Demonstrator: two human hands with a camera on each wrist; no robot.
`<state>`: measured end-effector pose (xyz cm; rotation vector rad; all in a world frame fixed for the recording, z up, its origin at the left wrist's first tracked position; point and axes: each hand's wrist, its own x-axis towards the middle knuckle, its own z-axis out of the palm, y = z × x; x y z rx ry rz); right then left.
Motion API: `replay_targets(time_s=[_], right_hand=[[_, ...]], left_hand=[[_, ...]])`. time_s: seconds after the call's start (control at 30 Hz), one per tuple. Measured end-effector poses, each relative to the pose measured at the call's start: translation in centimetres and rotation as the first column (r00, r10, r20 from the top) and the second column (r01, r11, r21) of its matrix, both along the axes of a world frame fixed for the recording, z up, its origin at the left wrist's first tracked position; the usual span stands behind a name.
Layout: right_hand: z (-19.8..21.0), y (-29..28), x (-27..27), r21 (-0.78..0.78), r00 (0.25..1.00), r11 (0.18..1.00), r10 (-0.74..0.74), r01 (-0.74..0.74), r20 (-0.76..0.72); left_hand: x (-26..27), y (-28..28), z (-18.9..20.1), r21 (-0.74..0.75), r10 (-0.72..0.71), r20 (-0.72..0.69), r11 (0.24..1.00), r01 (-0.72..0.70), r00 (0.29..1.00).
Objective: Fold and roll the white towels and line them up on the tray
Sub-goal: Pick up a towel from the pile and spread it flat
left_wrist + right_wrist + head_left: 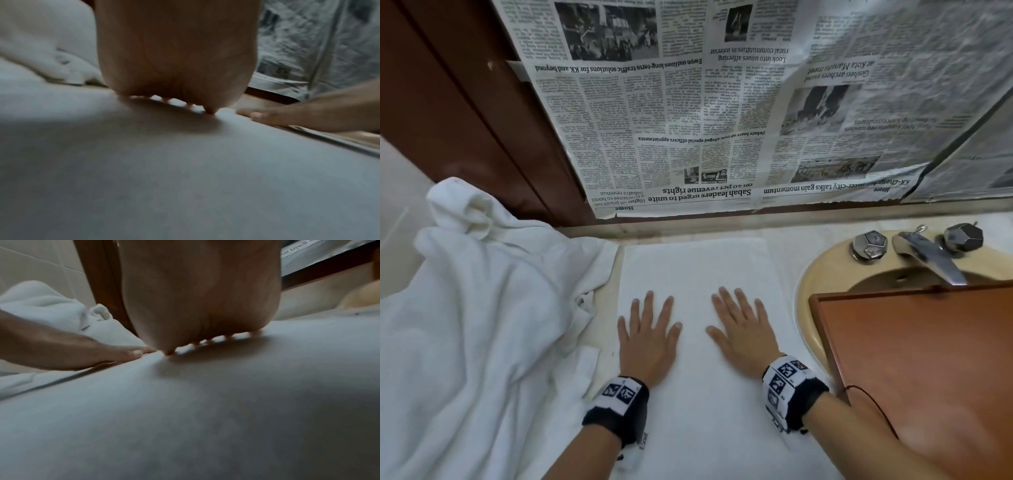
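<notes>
Smoothing a folded towel flat, ahead of the roll.

The white towel [698, 274] lay as a long, soft strip on the counter between the crumpled towel heap [476, 308] and the sink [822, 270]; left hand [645, 337] and right hand [744, 330] pressed it with fingers straight and spread, grasping nothing. Rolling probably came next, calling for an even tuck at one end. The smooth wooden tray [914, 359] sat bare over the sink.

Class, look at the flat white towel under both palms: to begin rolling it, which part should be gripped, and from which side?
Probably the near short edge of the flat towel, taken from the person's own side. It lies smooth, its length running away toward the newspaper-covered wall, so a near-edge roll has a clear run. The left hand and right hand already rest flat on it, spaced to pinch both near corners.
</notes>
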<state>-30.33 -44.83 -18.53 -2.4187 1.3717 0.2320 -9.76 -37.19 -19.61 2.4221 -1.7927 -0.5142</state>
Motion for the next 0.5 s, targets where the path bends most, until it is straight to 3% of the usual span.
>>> replay_targets(time_s=[0.23,0.33,0.4,0.5], right_hand=[[0.1,-1.6,-4.2,-0.017,0.962,0.962,-0.271,0.271,0.027],[0.7,0.1,-2.8,-0.007,0.982,0.985,-0.17,0.171,0.078],[0.8,1.0,-1.1,-0.011,0.994,0.999,-0.048,0.049,0.094],[0.4,0.8,1.3,-0.026,0.995,0.999,0.021,-0.019,0.098]], left_hand=[[3.8,1.7,0.2,0.072,0.121,0.042,0.99,-0.124,0.992],[2.1,1.8,0.7,0.054,0.14,0.004,0.989,-0.14,0.99],[0.2,1.2,0.8,0.04,0.07,-0.001,0.997,-0.07,0.998],[-2.0,-0.6,0.7,0.055,-0.017,0.002,0.998,0.017,1.0]])
